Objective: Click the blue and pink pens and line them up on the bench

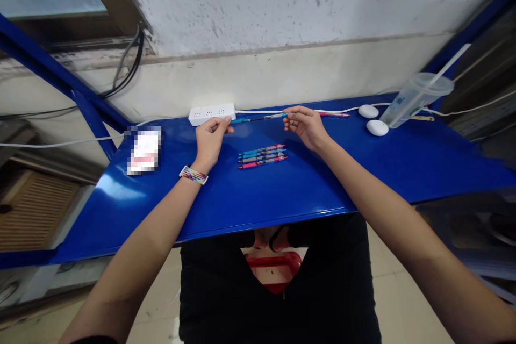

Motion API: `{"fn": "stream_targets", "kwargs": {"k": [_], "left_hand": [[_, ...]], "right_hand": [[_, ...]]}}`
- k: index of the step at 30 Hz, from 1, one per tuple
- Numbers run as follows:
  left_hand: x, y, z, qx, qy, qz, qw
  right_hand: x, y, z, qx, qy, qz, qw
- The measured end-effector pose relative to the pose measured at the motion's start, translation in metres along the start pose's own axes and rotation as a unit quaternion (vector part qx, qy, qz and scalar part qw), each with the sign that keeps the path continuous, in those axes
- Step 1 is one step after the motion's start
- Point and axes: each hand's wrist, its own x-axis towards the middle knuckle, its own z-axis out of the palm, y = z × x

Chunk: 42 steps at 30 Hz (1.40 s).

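Note:
My left hand [212, 138], with a colourful woven band on its wrist, pinches the left end of a blue pen [262, 117] above the table. At the other end of that pen are the closed fingertips of my right hand [304, 126]. Dark and pale lengths show between its blue ends; whether its parts are joined or separated I cannot tell. Below my hands, several pens [262, 156] with blue, grey and pink grips lie side by side on the blue table [250, 199]. Behind my right hand lies a pink pen [334, 114].
A white power strip [212, 113] stands against the wall, its cable running right. Two white rounded objects [377, 128] sit near a tilted-looking clear cup [415, 99] with a straw. At left lies a blurred-out white item [144, 149]. Blue frame posts [91, 113] flank the table.

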Motion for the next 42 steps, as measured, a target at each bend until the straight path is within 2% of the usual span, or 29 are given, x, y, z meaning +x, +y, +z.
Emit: {"fn": "stream_targets", "kwargs": {"k": [10, 17, 27, 36, 39, 42], "left_hand": [[-0.001, 0.0, 0.0, 0.015, -0.018, 0.014, 1.0], [-0.009, 0.006, 0.003, 0.063, -0.125, 0.014, 0.99], [-0.01, 0.014, 0.004, 0.052, -0.126, 0.029, 0.99], [-0.009, 0.006, 0.001, 0.044, -0.122, -0.004, 0.992], [-0.009, 0.007, 0.001, 0.05, -0.109, -0.001, 0.993], [-0.008, 0.01, 0.003, 0.013, -0.117, 0.005, 0.993]], "right_hand": [[0.001, 0.003, -0.003, -0.009, -0.012, -0.007, 1.0], [-0.009, 0.008, 0.005, -0.043, -0.102, -0.016, 0.994], [-0.006, 0.012, 0.004, -0.041, -0.087, -0.01, 0.995], [-0.011, 0.01, 0.006, -0.101, -0.119, -0.051, 0.986], [-0.011, 0.01, 0.006, -0.098, -0.117, -0.043, 0.987], [-0.01, 0.012, 0.006, -0.072, -0.106, -0.024, 0.991]]}}
